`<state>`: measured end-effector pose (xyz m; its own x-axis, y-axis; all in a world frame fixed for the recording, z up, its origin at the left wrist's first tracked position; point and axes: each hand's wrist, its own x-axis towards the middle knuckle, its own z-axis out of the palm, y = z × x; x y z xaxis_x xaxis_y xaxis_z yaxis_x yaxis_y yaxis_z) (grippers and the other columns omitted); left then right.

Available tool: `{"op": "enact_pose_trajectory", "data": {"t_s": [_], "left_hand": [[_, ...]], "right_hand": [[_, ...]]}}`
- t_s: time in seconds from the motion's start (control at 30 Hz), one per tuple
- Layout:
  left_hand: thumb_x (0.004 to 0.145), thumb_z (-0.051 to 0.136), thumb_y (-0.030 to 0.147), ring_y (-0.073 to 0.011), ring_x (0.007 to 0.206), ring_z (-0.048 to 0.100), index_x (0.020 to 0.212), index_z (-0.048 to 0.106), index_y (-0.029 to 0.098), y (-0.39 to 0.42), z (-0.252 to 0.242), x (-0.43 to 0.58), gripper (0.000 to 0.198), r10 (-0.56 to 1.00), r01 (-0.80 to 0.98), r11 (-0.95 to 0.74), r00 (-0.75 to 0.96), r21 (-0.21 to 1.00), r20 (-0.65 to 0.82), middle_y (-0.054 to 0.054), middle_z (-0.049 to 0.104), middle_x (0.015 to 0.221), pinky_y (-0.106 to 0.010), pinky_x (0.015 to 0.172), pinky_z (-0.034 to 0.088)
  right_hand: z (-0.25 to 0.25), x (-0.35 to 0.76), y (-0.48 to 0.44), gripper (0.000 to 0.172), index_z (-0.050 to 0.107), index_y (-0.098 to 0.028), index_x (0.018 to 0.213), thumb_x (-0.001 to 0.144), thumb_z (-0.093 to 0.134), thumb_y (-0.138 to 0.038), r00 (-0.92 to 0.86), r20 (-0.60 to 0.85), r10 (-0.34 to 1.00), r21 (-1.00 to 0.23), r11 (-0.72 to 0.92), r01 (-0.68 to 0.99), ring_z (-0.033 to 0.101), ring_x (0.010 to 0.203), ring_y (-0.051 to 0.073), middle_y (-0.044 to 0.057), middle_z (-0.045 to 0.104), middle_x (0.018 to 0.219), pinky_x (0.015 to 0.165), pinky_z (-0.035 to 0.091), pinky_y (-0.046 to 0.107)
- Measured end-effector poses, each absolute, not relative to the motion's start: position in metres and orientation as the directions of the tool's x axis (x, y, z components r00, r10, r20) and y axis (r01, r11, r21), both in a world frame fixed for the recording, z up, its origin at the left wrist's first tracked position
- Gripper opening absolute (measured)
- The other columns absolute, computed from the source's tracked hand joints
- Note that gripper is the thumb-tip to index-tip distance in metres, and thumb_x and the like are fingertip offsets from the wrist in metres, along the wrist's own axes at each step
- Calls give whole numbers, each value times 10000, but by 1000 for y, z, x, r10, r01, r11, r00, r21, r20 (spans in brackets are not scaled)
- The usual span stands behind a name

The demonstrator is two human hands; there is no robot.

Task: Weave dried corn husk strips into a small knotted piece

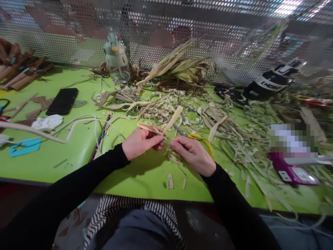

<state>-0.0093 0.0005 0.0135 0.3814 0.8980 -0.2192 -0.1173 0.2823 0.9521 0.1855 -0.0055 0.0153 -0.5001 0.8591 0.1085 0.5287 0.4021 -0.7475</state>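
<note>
Both hands' fingers pinch husk strip [166, 126] (pale, dry, forked) | left hand [142, 142] | right hand [194, 154]

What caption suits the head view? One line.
Both hands, left and right, pinch a dried husk strip above a green table.

Lime-green worktable [78, 152] fills the view — glossy top, dark front edge. Perforated metal screen [78, 38] runs the full width at 12 o'clock, standing at the table's far edge; brick-red patches show blurred through the holes. Bright glare on the screen at 1–2 o'clock — light is strongest there. Dark floor [197, 222] at 6 o'clock, under the table edge.
</note>
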Motion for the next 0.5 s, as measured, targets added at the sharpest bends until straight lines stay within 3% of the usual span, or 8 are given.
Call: {"op": "enact_pose_trajectory", "data": {"t_s": [0.1,0.17,0.2,0.3,0.4,0.5], "left_hand": [[803,573,206,-125,737,647,831,632,105,1,11,-10,120,890,-215,288,419,933,-178,-58,697,771,-299,796,511],[828,532,223,-143,815,652,854,644,112,0,8,-8,160,904,-282,261,407,923,-131,-80,706,854,-321,858,491],[835,517,228,-148,836,650,863,645,117,0,7,-6,172,912,-293,238,395,926,-110,-80,706,873,-324,867,485],[849,482,236,-151,852,636,900,641,123,-1,3,0,201,918,-210,144,394,967,-51,-63,701,869,-318,868,474],[865,449,260,-155,862,619,927,632,121,0,-1,2,238,922,-60,-12,385,998,34,-48,690,871,-312,884,454],[871,450,316,-173,848,609,885,628,124,2,-4,-1,262,918,177,-199,378,964,120,-43,671,839,-305,845,452]], "right_hand": [[10,185,-3,296,533,-201,743,900,471,-444,-323,374,869,-571,491,658,497,662,159,20,555,722,613,385,293],[7,181,-5,285,546,-207,755,857,533,-473,-204,613,763,-406,526,747,522,789,208,56,600,816,717,392,349],[6,178,-7,292,544,-210,735,850,542,-478,-204,664,719,-361,547,755,524,793,213,56,606,802,736,389,356],[4,166,-16,319,517,-205,674,885,499,-444,-338,522,783,-451,589,671,486,616,152,13,555,643,614,377,285],[5,155,-23,338,445,-199,627,902,479,-392,-385,273,882,-651,464,600,377,497,100,-35,431,551,495,304,238],[9,152,-25,322,385,-199,617,915,438,-308,-380,192,905,-751,385,537,329,488,83,-53,351,546,475,277,218]]}}
